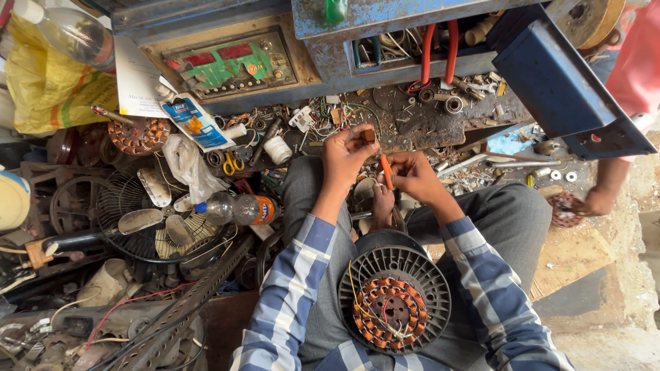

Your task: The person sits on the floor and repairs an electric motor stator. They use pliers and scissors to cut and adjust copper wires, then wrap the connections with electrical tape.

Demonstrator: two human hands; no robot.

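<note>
A fan motor (393,297) rests in the person's lap, wedged between the thighs so it stays put while both hands are busy. Its ribbed grey housing faces up, with a ring of copper-wound stator coils (387,310) and loose yellow and red leads lying across them.

Above it, the left hand (346,155) is raised with fingers pinched narrowly on a small brownish piece (370,135), held up near eye line, apparently for close work. The right hand (411,173) is closed on an orange-handled tool (386,172), its tip pointed up toward that piece; what kind of tool it is I cannot tell. Both forearms wear blue-and-white checked sleeves.

To the person's left, a plastic bottle (237,209) lies on its side over a wire fan guard (130,206), with fan blades stacked on it. Beyond the knees a low, grimy workbench (419,124) carries bearings, screws, wire scraps, a spool of white thread (278,149) and yellow-handled scissors (232,164). A second wound stator (139,135) sits further left beside a yellow bag (48,82). At the far edge stands a blue metal machine with a green-and-red panel (230,63). On the right another person's hand (597,201) touches the ground.
</note>
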